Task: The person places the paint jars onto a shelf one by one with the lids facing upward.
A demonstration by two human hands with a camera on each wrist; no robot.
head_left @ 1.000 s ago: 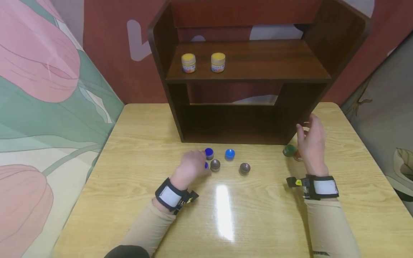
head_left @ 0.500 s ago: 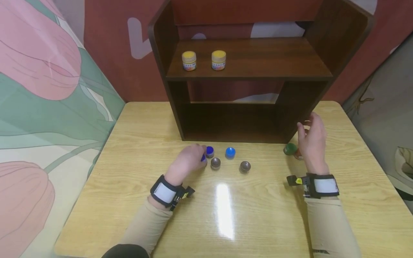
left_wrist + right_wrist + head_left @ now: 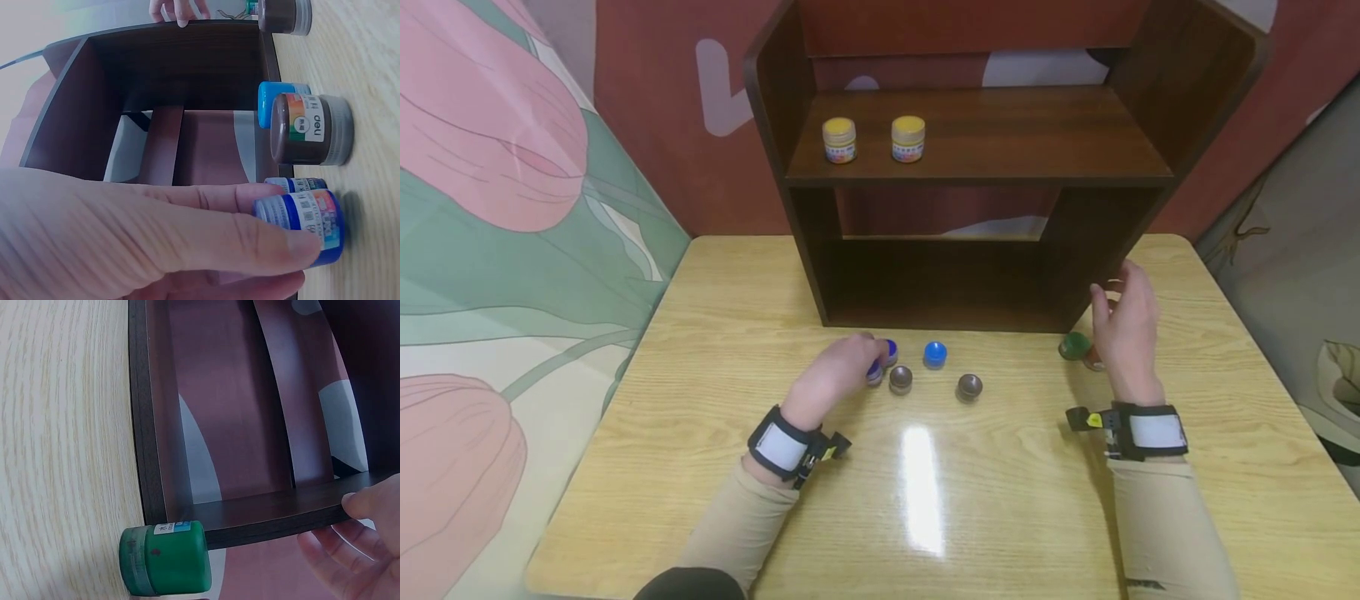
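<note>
Near the shelf's front, my left hand (image 3: 829, 379) pinches a dark blue paint jar (image 3: 312, 225) between thumb and fingers. Another dark blue jar (image 3: 891, 352) lies just behind it, partly covered by the fingers. To their right are a brown jar (image 3: 901, 380), a light blue jar (image 3: 935, 355) and a second brown jar (image 3: 969, 387). My right hand (image 3: 1126, 337) grips the right side panel of the dark wooden shelf (image 3: 269, 528), thumb on the near side and fingers around the outside. A green jar (image 3: 169, 559) stands by that corner, beside a reddish jar (image 3: 1093, 360) partly hidden by the hand.
Two yellow jars, one left (image 3: 839, 140) and one right (image 3: 908, 139), stand on the shelf's upper board. The shelf rises at the back of the wooden table (image 3: 1000, 500). A printed wall covering (image 3: 535, 250) borders the table on the left.
My left hand has drawn the dark blue jar slightly left and back, away from the brown jar, and its fingers now overlap the other dark blue jar. The right hand stays on the shelf.
</note>
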